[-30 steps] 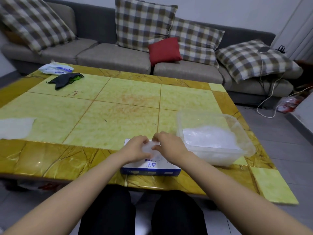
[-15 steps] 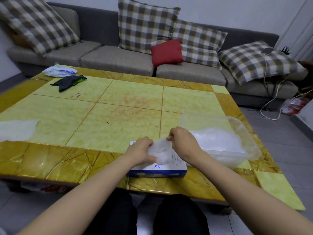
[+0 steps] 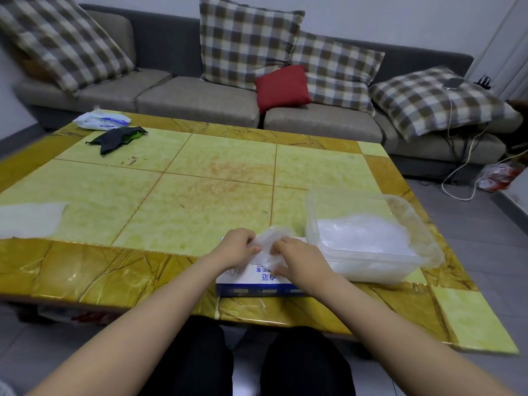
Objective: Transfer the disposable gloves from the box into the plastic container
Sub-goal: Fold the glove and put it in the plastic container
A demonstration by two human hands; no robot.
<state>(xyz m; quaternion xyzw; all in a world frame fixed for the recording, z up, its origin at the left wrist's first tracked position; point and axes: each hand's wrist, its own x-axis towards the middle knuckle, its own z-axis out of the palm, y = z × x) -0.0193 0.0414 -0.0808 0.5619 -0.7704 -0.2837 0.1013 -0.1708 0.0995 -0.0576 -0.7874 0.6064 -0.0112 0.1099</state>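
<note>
Yellow-green tiled table (image 3: 200, 201) w/ amber border carries it all; plaid-cushioned sofa (image 3: 200, 101) behind. Clear plastic container (image 3: 371, 270) sits at the near right, touching or just beside the box, already holding a white heap of gloves, so the task looks well under way, not done. Blue-and-white glove box (image 3: 257, 282) lies flat at the near edge, in front of the person. What changed: half a sec ago the right hand had lifted a glove up toward the container; now both hands are back low over the box top. Left hand (image 3: 238, 248) and right hand (image 3: 297, 260) each pinch the thin translucent disposable glove (image 3: 271, 244) bunched between them, fingers curled in. Looks like they're working another glove loose or gathering it, prob. next a short carry right into the container. Thin film may cling.
</note>
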